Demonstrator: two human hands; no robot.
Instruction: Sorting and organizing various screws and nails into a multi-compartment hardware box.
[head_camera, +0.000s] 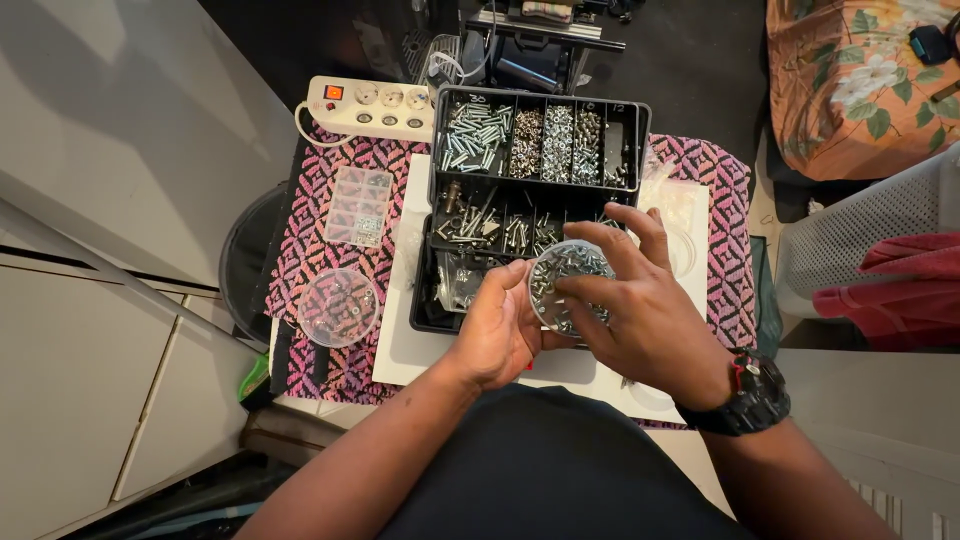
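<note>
My left hand (497, 330) holds a small round clear container of silver screws (562, 280) from below and the left side. My right hand (640, 300) reaches over it, fingertips in among the screws; a black watch sits on that wrist. Both hands hover over the near edge of an open black organiser case (640, 130). Its compartments hold sorted screws and bolts.
The case rests on a white board (400, 345) over a pink-and-black patterned cloth (310, 230). A second round clear container (339, 306), a small clear parts box (359, 206) and a white power strip (370, 106) lie to the left. A white basket (860, 235) stands at right.
</note>
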